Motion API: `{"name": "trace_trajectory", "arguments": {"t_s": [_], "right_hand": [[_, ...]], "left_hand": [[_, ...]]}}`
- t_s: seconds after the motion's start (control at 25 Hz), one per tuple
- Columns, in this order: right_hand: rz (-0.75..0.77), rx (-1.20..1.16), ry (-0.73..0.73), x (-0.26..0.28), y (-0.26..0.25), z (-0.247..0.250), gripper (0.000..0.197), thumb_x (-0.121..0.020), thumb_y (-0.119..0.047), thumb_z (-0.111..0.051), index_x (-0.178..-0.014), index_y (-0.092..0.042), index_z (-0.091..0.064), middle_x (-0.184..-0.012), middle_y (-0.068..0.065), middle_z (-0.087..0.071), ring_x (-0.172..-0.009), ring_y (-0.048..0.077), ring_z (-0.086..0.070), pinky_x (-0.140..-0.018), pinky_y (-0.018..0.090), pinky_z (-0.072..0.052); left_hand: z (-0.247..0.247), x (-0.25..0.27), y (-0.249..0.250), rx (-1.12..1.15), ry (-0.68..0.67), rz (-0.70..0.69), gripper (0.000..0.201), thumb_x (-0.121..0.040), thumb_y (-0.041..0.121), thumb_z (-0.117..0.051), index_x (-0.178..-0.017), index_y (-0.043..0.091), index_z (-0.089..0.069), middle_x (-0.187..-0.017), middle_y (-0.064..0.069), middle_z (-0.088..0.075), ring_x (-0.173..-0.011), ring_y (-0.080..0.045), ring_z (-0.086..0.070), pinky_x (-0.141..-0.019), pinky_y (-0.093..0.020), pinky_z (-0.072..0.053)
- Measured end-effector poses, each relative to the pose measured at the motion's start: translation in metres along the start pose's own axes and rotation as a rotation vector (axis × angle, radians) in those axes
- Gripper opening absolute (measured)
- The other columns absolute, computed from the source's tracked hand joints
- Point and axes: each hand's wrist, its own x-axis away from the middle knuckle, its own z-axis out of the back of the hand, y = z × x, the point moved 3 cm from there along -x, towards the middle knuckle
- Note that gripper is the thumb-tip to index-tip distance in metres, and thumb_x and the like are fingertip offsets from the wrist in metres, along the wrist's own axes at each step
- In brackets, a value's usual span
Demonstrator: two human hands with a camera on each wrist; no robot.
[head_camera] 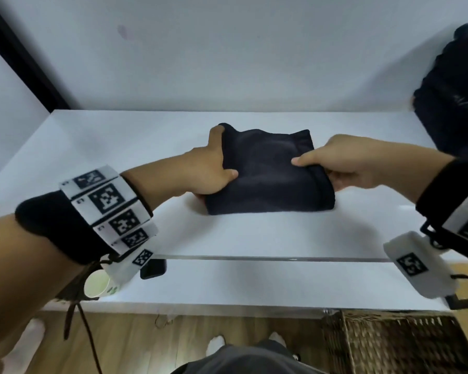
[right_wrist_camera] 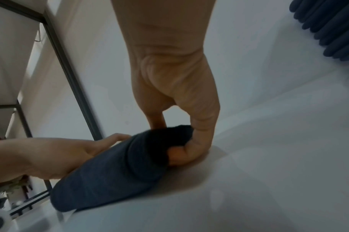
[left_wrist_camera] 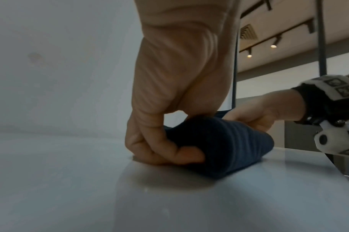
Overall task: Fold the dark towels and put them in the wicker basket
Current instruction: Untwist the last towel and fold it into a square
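Both hands clasp the folded towel (head_camera: 268,171) on the white table (head_camera: 92,147): left hand (head_camera: 211,171), right hand (head_camera: 346,163), thumbs on top; its long axis runs away from the person. Left fingers (left_wrist_camera: 169,155) curl beneath; right fingers (right_wrist_camera: 181,155) likewise. Lifting level should keep the folds together toward the wicker basket (head_camera: 400,344).

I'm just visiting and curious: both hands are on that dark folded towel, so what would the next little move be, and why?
Probably lift it off the white tabletop. The dark folded towel already looks compact, and the left hand and right hand grip its opposite sides, fingers tucked beneath. The brown wicker basket waits on the floor, lower right.
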Motion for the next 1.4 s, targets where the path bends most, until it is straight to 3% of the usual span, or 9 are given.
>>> {"name": "trace_trajectory", "arguments": {"t_s": [0.2,0.4,0.48,0.68,0.84,1.04,1.12,1.24,1.4], "right_hand": [[-0.064,-0.066,0.058,0.003,0.016,0.011,0.033,-0.081,-0.041,-0.074,-0.099,-0.018,-0.058,-0.102,0.003,-0.067,-0.091,0.024,-0.066,-0.076,0.033,-0.053],[0.117,0.219,0.169,0.008,0.034,0.024,0.037,-0.093,-0.042,-0.053,-0.121,-0.018,-0.053,-0.117,0.002,-0.061,-0.102,0.024,-0.058,-0.086,0.037,-0.048],[0.167,0.31,0.231,0.017,0.039,0.044,0.039,-0.095,-0.044,-0.05,-0.123,-0.017,-0.048,-0.116,0.002,-0.057,-0.103,0.024,-0.055,-0.083,0.037,-0.045],[0.366,0.188,0.627,0.063,0.002,0.174,0.032,-0.09,-0.047,-0.061,-0.108,-0.02,-0.061,-0.098,0.003,-0.064,-0.09,0.024,-0.06,-0.079,0.033,-0.046],[0.348,0.038,0.832,0.088,0.004,0.292,0.034,-0.087,-0.049,-0.065,-0.101,-0.018,-0.065,-0.088,0.008,-0.065,-0.07,0.024,-0.06,-0.064,0.029,-0.047],[0.155,0.143,0.849,0.027,0.054,0.38,0.049,-0.089,-0.047,-0.064,-0.109,-0.002,-0.067,-0.108,0.02,-0.067,-0.088,0.032,-0.063,-0.079,0.036,-0.049],[0.089,0.187,0.815,-0.004,0.085,0.383,0.054,-0.09,-0.048,-0.062,-0.111,0.001,-0.065,-0.111,0.023,-0.066,-0.097,0.036,-0.063,-0.084,0.038,-0.05],[0.077,0.25,0.79,-0.041,0.112,0.381,0.058,-0.095,-0.048,-0.053,-0.117,0.005,-0.061,-0.119,0.027,-0.062,-0.109,0.042,-0.058,-0.092,0.042,-0.046],[0.051,0.156,0.725,-0.057,0.119,0.384,0.063,-0.094,-0.053,-0.052,-0.123,0.002,-0.059,-0.12,0.022,-0.063,-0.107,0.039,-0.059,-0.094,0.041,-0.047]], "left_hand": [[-0.015,-0.011,0.022,0.318,-0.142,-0.01,0.087,-0.087,0.025,-0.069,-0.146,0.041,-0.007,-0.115,-0.013,-0.057,-0.076,-0.025,-0.056,-0.066,-0.035,-0.051],[-0.032,-0.025,0.055,0.226,-0.129,-0.155,0.074,-0.082,0.031,-0.074,-0.142,0.04,-0.032,-0.13,0.004,-0.05,-0.11,-0.019,-0.056,-0.096,-0.034,-0.05],[-0.033,-0.025,0.081,0.297,-0.108,-0.236,0.066,-0.082,0.022,-0.076,-0.135,0.04,-0.042,-0.125,0.006,-0.053,-0.106,-0.014,-0.058,-0.093,-0.033,-0.052],[0.028,-0.03,0.194,0.597,0.048,-0.555,0.044,-0.084,0.01,-0.074,-0.123,0.025,-0.06,-0.107,0.006,-0.059,-0.082,-0.006,-0.064,-0.065,-0.021,-0.057],[0.056,-0.05,0.307,0.801,0.005,-0.633,0.034,-0.088,0.017,-0.071,-0.12,0.021,-0.06,-0.1,0.004,-0.065,-0.073,-0.008,-0.063,-0.063,-0.022,-0.054],[0.02,-0.102,0.404,0.712,0.059,-0.566,0.026,-0.086,0.013,-0.064,-0.112,0.019,-0.06,-0.096,0.001,-0.059,-0.079,-0.013,-0.057,-0.052,-0.019,-0.049],[-0.013,-0.13,0.412,0.572,0.056,-0.518,0.034,-0.083,0.019,-0.067,-0.116,0.02,-0.058,-0.112,-0.003,-0.057,-0.092,-0.017,-0.059,-0.062,-0.022,-0.052],[-0.045,-0.157,0.41,0.455,0.082,-0.473,0.042,-0.085,0.032,-0.066,-0.123,0.024,-0.052,-0.131,-0.007,-0.04,-0.104,-0.021,-0.054,-0.091,-0.031,-0.051],[-0.05,-0.163,0.413,0.39,0.098,-0.448,0.046,-0.09,0.038,-0.06,-0.132,0.027,-0.044,-0.13,-0.008,-0.031,-0.085,-0.015,-0.05,-0.076,-0.024,-0.046]]}}
